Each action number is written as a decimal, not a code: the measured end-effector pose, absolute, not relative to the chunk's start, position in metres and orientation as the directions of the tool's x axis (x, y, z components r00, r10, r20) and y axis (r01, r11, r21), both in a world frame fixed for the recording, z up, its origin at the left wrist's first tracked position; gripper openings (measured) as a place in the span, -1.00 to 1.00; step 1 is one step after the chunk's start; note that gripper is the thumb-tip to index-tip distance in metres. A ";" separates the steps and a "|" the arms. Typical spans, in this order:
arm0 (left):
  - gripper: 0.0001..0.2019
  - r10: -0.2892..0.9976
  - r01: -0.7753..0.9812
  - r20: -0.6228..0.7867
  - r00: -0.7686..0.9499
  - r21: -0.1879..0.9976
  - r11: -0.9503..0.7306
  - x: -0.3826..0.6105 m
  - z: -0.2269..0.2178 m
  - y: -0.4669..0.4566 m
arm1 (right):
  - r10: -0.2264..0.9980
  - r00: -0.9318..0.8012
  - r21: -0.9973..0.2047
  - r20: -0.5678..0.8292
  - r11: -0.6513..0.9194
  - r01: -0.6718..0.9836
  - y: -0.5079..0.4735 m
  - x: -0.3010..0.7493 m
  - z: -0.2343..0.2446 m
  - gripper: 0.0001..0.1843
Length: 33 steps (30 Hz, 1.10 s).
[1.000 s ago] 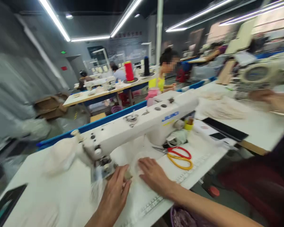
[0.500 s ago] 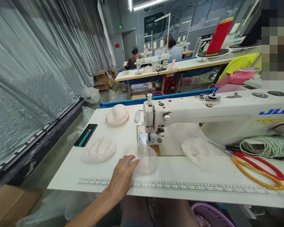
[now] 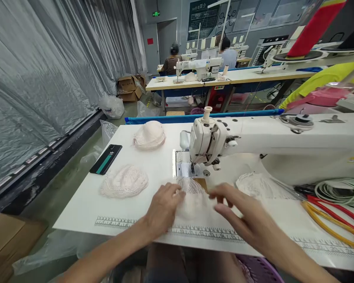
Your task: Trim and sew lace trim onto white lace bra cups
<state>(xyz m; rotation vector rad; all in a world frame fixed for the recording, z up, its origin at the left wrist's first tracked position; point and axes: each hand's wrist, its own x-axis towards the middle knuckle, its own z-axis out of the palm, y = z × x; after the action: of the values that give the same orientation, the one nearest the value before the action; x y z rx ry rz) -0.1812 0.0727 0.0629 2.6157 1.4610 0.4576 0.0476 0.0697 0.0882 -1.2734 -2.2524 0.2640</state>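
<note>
A white, sheer lace fabric piece (image 3: 191, 202) lies just in front of the needle area of a white sewing machine (image 3: 206, 137), its gathered upper end close to the needle plate. My left hand (image 3: 164, 208) is at the left edge of this fabric, fingers bent and closed on it. To the right, my right hand (image 3: 244, 212) hovers over the table, thumb and fingers apart with nothing between them, slightly blurred. Another white lace piece (image 3: 259, 185) sits under the machine arm. On the left rest a knitted-looking white lace piece (image 3: 124, 181) and a pale cup-shaped fabric stack (image 3: 150, 135).
A dark phone (image 3: 106, 159) lies near the table's left edge. Scissors with red and yellow handles (image 3: 332, 222) and a coil of pale green cord (image 3: 340, 192) are at right. A printed ruler (image 3: 203, 232) runs along the front edge. Several people sit at machines beyond.
My right hand has come in from the lower right toward the fabric. My left hand has shifted slightly right onto the fabric's edge. The camera view has turned a little.
</note>
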 end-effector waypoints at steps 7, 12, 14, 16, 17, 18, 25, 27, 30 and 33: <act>-0.72 0.904 0.833 0.005 0.427 0.387 -0.395 -0.180 0.063 0.145 | 0.921 -0.363 -0.370 0.141 0.389 0.844 0.126 0.014 0.041 -0.76; -0.70 0.906 0.858 -0.148 0.396 0.412 -0.307 -0.176 0.060 0.154 | 0.951 -0.293 -0.469 0.095 0.302 0.830 0.130 0.017 0.036 -0.93; -0.79 0.906 0.862 -0.179 0.383 0.423 -0.280 -0.175 0.061 0.154 | 0.954 -0.288 -0.502 0.081 0.289 0.815 0.132 0.022 0.036 -0.88; -0.87 0.912 0.868 -0.183 0.366 0.420 -0.264 -0.173 0.063 0.154 | 0.954 -0.288 -0.508 0.079 0.287 0.812 0.134 0.025 0.034 -0.85; -0.87 0.917 0.869 -0.174 0.358 0.420 -0.260 -0.172 0.065 0.154 | 0.953 -0.292 -0.498 0.085 0.294 0.815 0.134 0.025 0.033 -0.86; -0.83 0.922 0.870 -0.163 0.351 0.422 -0.257 -0.170 0.067 0.154 | 0.950 -0.298 -0.483 0.092 0.304 0.821 0.135 0.025 0.033 -0.89; -0.79 0.892 0.883 -0.289 0.346 0.421 -0.206 -0.158 0.074 0.161 | 0.933 -0.354 -0.489 0.067 0.340 0.803 0.136 0.021 0.037 -0.85; -0.88 0.891 0.876 -0.283 0.355 0.433 -0.211 -0.157 0.075 0.159 | 0.926 -0.373 -0.519 0.064 0.350 0.780 0.137 0.022 0.039 -0.91; -0.86 0.890 0.854 -0.261 0.374 0.470 -0.221 -0.158 0.080 0.151 | 0.897 -0.434 -0.637 0.087 0.385 0.667 0.136 0.025 0.043 -0.88; -0.79 0.875 0.794 -0.271 0.400 0.580 -0.183 -0.162 0.088 0.137 | 0.865 -0.486 -0.822 0.121 0.362 0.439 0.130 0.029 0.048 -0.72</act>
<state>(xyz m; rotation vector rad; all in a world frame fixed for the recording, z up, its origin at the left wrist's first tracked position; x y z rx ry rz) -0.1619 0.1371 0.0884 2.0003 1.4202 0.1588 0.0294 0.1299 0.0476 -1.1262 -2.0758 1.0091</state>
